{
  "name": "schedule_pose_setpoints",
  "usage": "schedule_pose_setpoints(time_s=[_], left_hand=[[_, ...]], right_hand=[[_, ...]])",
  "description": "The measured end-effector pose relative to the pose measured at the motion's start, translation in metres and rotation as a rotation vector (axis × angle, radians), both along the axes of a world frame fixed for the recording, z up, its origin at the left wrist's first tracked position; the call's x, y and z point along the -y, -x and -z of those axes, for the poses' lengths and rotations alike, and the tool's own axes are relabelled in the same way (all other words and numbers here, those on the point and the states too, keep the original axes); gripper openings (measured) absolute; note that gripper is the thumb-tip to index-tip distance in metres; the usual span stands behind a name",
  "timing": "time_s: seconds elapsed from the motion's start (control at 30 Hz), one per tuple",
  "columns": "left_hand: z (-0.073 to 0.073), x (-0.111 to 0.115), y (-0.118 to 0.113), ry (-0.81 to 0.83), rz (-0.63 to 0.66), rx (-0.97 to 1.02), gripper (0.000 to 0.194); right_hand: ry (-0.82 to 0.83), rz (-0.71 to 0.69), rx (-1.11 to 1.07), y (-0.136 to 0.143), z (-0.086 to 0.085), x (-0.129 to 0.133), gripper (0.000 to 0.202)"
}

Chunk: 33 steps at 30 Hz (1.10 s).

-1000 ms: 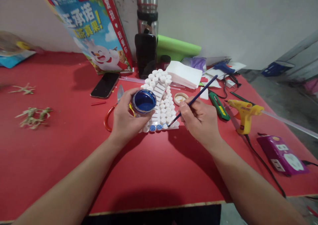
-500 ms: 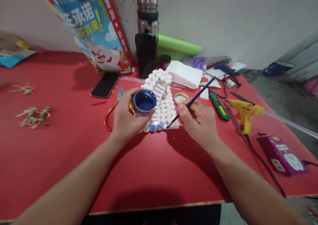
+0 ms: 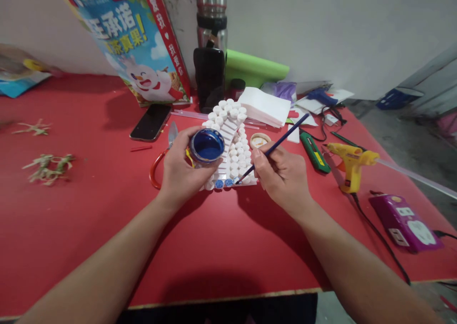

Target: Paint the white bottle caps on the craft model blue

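Observation:
My left hand (image 3: 181,167) is closed around a small jar of dark blue paint (image 3: 207,146), held tilted above the left part of a white craft piece (image 3: 234,159). Rows of white round pieces and a ladder-like strip make up that craft piece. Along its front edge, a few round pieces (image 3: 223,184) are coloured blue. Pinched in my right hand (image 3: 280,174) is a thin dark blue paintbrush (image 3: 285,137). Its tip meets the front row, just right of the blue pieces. Part of the craft piece is hidden behind my left hand and the jar.
Orange-handled scissors (image 3: 155,171) lie partly under my left hand. A jar lid (image 3: 260,140), a green utility knife (image 3: 314,152), a yellow glue gun (image 3: 352,164) and a purple power strip (image 3: 406,223) are on the right. Behind stand a phone (image 3: 150,122), a bottle (image 3: 212,14) and white paper (image 3: 266,106).
The brush tip has shifted slightly left along the front row, and my right hand has moved a little left with it. My left hand and the jar stay nearly still.

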<state>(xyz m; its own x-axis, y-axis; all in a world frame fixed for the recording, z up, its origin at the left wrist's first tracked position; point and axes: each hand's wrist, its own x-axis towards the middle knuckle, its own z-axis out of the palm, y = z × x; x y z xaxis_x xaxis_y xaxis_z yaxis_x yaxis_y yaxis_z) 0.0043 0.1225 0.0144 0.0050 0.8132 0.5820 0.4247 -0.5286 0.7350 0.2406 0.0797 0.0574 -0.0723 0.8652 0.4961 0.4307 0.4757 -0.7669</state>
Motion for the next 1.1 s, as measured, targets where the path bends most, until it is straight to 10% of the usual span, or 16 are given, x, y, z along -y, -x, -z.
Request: schedule_pose_setpoints(time_s=[1.1], left_hand=[[0.0028, -0.0009, -0.0005, -0.048, 0.003, 0.009, 0.061]], right_hand=[[-0.063, -0.018, 0.002, -0.0002, 0.0031, 0.0001, 0.037]])
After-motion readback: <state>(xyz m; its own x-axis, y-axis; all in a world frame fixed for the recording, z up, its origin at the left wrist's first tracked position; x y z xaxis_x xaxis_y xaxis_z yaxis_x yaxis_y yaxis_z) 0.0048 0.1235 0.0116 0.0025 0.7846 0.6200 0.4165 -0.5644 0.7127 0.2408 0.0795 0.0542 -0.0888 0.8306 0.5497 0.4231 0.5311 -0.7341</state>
